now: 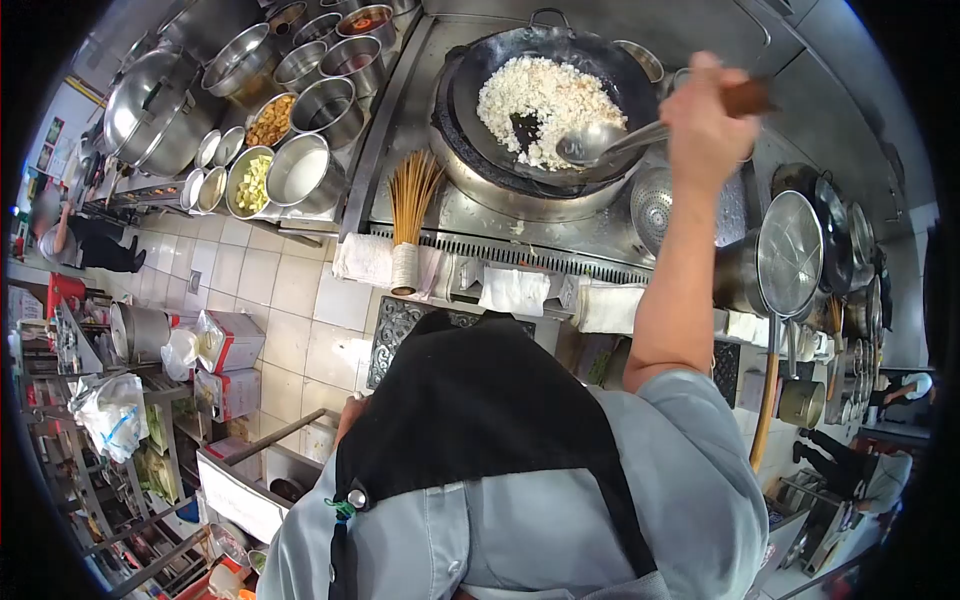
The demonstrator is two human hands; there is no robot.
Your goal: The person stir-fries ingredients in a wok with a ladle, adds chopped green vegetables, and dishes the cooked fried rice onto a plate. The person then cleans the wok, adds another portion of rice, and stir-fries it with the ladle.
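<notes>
My right hand (705, 115) is wrapped round the wooden handle of a metal ladle (590, 144), raised at the right of the wok. The ladle's bowl rests in the lower right of the white, crumbly food (548, 100). That food lies in a large black wok (620, 65) on the stove. A dark patch of wok shows through its middle. Low at the left, beside the black apron, only a small part of my left hand (351, 413) shows; its fingers are hidden.
Bamboo brush (409, 205) stands at the stove's front edge near folded white cloths (514, 291). Metal pots and bowls of ingredients (298, 171) fill the left. Strainer (790, 252) hangs over a pot at right. Other people stand far left and far right.
</notes>
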